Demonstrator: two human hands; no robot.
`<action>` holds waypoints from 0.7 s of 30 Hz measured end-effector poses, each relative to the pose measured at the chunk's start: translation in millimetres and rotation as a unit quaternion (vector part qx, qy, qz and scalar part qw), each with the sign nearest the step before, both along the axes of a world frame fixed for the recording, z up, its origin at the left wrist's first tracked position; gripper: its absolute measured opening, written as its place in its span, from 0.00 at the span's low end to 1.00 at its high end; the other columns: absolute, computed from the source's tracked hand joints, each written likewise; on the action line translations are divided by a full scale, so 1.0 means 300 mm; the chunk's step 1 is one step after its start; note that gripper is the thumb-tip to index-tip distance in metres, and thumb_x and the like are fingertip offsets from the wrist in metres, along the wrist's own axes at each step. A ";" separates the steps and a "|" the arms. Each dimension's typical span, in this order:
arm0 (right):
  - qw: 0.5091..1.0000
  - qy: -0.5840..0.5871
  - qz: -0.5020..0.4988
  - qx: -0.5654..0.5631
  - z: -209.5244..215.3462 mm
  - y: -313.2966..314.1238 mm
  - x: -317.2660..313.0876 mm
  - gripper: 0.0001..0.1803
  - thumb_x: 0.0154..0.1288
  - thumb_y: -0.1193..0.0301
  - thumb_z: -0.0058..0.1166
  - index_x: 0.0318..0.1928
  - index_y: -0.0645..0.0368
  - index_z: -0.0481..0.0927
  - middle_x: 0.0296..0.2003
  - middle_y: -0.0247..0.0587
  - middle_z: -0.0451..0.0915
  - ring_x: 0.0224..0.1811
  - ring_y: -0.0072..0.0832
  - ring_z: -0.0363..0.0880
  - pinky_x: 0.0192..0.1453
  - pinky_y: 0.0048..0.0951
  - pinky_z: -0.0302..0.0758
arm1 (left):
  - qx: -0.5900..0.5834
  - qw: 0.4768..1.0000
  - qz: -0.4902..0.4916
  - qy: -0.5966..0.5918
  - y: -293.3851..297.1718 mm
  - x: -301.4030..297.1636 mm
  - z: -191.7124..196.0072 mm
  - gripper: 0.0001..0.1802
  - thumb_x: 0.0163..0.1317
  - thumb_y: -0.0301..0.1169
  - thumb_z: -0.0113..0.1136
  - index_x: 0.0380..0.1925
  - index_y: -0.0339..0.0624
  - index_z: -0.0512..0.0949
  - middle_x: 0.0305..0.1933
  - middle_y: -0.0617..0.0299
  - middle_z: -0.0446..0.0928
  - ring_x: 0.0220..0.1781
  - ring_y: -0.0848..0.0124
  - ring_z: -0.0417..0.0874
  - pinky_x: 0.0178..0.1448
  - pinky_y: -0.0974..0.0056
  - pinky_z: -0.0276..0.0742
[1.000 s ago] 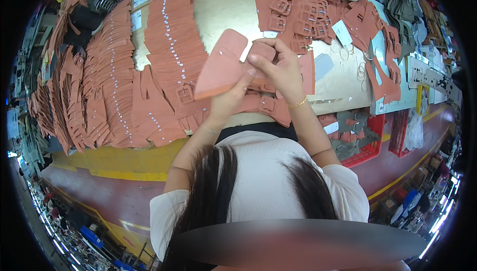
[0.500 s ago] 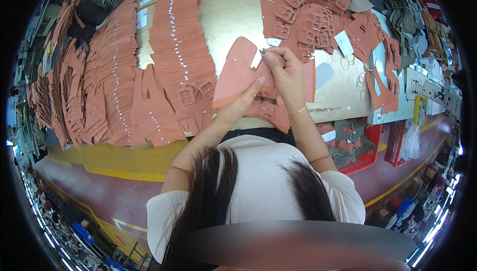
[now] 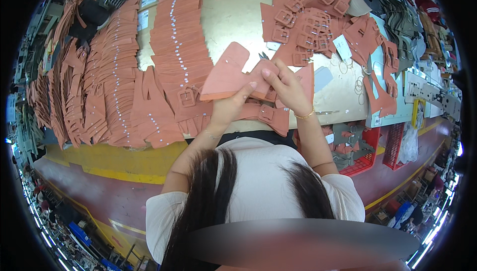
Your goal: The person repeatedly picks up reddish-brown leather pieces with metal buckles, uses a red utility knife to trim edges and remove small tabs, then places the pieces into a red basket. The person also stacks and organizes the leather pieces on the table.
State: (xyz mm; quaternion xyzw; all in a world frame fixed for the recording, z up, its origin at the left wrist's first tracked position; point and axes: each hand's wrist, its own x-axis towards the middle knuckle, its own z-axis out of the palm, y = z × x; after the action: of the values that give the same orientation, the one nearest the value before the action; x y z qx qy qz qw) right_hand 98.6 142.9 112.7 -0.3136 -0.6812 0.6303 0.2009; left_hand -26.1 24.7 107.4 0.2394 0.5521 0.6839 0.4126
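Observation:
A flat coral leather-like piece (image 3: 224, 73) with a deep notch in its upper edge is held up in front of me, over the near part of the table. My left hand (image 3: 231, 107) grips its lower edge, thumb on top and fingers underneath. At its right-hand part, my right hand (image 3: 288, 88) is closed, the thumb pressed on the surface. A small tool with pointed metal tips (image 3: 263, 56) sticks out beyond the right fingers; its handle is hidden. Beneath the hands lies a coral strap with a covered buckle (image 3: 267, 113).
Overlapping rows of coral pieces (image 3: 176, 37) with small white stickers cover the table's left side. Buckled coral straps (image 3: 310, 30) are heaped at the far right, near a white tag (image 3: 342, 47). A red crate (image 3: 368, 151) holding grey and coral parts stands below the table's right edge.
The coral piece has shifted left and tilted. My right thumb has moved from the notch onto the piece's right part, and the tool's tips show more.

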 end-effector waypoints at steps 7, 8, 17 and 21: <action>0.993 0.053 -0.045 -0.095 -0.034 -0.010 -0.035 0.15 0.67 0.63 0.59 0.34 0.63 0.73 0.30 0.32 0.78 0.34 0.14 0.71 0.38 0.20 0.70 | -0.010 0.999 -0.042 -0.017 -0.014 0.037 0.001 0.16 0.63 0.28 0.63 0.48 0.33 0.75 0.41 0.62 0.80 0.39 0.76 0.79 0.42 0.71 0.77; 0.992 0.051 -0.058 -0.095 -0.042 -0.017 -0.037 0.15 0.66 0.63 0.60 0.33 0.62 0.73 0.30 0.32 0.77 0.34 0.14 0.71 0.37 0.20 0.70 | -0.025 0.998 -0.043 0.042 -0.015 0.044 0.000 0.16 0.63 0.28 0.63 0.48 0.33 0.74 0.42 0.62 0.80 0.40 0.76 0.79 0.42 0.70 0.76; 0.999 -0.002 -0.036 -0.025 -0.028 -0.003 -0.007 0.17 0.69 0.60 0.56 0.33 0.61 0.70 0.29 0.34 0.77 0.33 0.15 0.71 0.37 0.22 0.71 | -0.039 0.997 -0.069 0.016 -0.020 0.034 -0.020 0.20 0.60 0.27 0.66 0.50 0.33 0.74 0.48 0.60 0.78 0.49 0.75 0.78 0.51 0.69 0.75; 0.999 -0.032 0.028 0.034 0.014 0.006 0.019 0.14 0.72 0.63 0.51 0.41 0.62 0.70 0.33 0.39 0.79 0.37 0.21 0.76 0.40 0.25 0.72 | -0.041 0.997 -0.044 -0.044 -0.022 0.019 -0.038 0.20 0.60 0.26 0.67 0.51 0.34 0.74 0.48 0.62 0.78 0.49 0.74 0.78 0.52 0.69 0.76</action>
State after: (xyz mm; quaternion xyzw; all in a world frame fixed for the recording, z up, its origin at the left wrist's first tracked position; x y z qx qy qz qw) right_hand 104.5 144.7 117.0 -0.3075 -0.7167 0.6018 0.1722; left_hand -20.5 18.2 95.9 0.2164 0.5497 0.6516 0.4758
